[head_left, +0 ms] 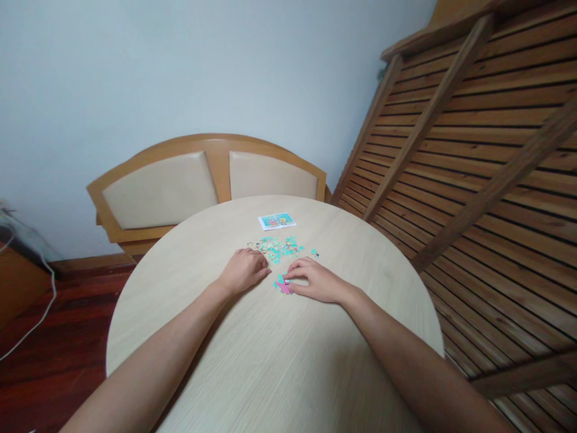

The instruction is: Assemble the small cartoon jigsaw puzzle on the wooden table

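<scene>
A small joined cluster of pink and turquoise jigsaw puzzle pieces (283,286) lies flat on the round table (270,361). My right hand (315,281) rests at its right side, thumb and forefinger bent round the cluster's edge and touching it. To the left of the cluster, my left hand (243,272) lies on the table with its fingers curled inward; whatever they may hold is hidden. Just beyond both hands spreads a heap of loose jigsaw pieces (276,248), mostly turquoise with some yellowish ones. A few stray pieces (315,253) sit to its right.
Behind the heap lies a picture card (277,221) with a turquoise print and white border. A wooden headboard with cream panels (162,189) stands past the table's far edge. Wooden slats (451,162) lean on the right. A white cable (49,294) hangs at left.
</scene>
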Tool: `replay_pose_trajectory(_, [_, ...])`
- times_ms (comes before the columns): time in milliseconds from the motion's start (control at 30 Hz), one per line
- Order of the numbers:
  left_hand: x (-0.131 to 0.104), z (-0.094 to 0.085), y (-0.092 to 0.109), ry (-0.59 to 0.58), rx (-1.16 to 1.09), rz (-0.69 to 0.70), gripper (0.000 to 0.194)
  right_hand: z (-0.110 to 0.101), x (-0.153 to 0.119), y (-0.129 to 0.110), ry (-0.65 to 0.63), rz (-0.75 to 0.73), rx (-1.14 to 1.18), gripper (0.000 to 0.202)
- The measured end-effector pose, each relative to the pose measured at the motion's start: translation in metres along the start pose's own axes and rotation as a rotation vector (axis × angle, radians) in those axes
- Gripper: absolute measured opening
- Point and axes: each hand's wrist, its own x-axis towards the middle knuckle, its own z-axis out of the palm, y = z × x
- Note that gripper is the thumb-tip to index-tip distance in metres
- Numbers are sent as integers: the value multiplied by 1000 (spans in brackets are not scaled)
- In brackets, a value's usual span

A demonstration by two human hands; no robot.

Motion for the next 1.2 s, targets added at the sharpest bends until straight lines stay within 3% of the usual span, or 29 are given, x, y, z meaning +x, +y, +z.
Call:
replay_pose_trajectory(533, [0,7,-4,-29,-310,-101,16,2,-1,0,-13,49,-77,45])
replay_pose_trajectory(800, [1,3,13,17,-490,56,16,2,5,-3,167,11,36,33])
replay_pose_trajectory(1033, [2,12,33,60,-714,14,21,-1,5,-10,252,54,126,27])
replay_pose_trajectory(1200, [0,13,36,23,-687,3,18,0,5,-8,273,69,123,23])
